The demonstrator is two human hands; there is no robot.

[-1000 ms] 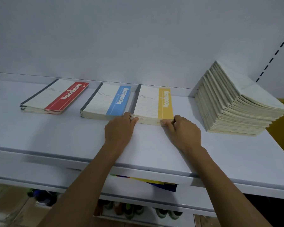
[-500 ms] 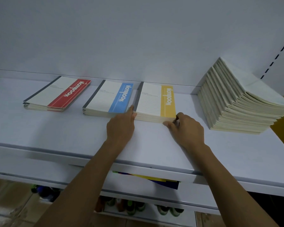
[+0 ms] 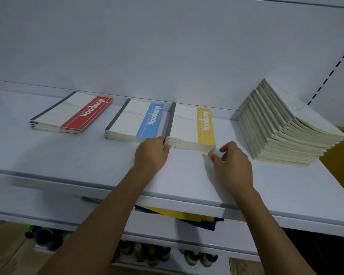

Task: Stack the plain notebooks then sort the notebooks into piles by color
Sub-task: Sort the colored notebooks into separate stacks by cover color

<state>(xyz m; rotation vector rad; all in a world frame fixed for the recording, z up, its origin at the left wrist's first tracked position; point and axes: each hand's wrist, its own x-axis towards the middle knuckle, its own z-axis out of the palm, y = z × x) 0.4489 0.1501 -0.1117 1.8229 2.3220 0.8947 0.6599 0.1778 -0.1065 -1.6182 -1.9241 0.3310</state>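
Your left hand (image 3: 152,153) is pressed against the near left corner of the yellow pile (image 3: 191,128), fingers curled loosely against its edge, squaring it rather than gripping it. Your right hand (image 3: 233,165) sits just off the pile's near right corner, fingers half open with the tips by the corner. I can't tell whether they touch the paper; it has hold of nothing.

Take that yellow pile as your marker. Just to its left, almost touching, lies the blue pile (image 3: 136,124), and further left, well apart, the red pile (image 3: 72,114), turned at a slant. To the right of the yellow pile, with a gap between, stands the tall plain stack (image 3: 286,124), fanned and leaning back toward the wall (image 3: 167,46). All four sit on the white shelf (image 3: 68,159).

By the look of it, you're nearly home: plain notebooks stacked, three colours each in their own pile, no loose notebook left on this shelf. What's left seems to be tidying, truing up the yellow edges. Some coloured sheets (image 3: 179,215) poke out under the shelf below the yellow pile; whether they belong to the job, I can't say.
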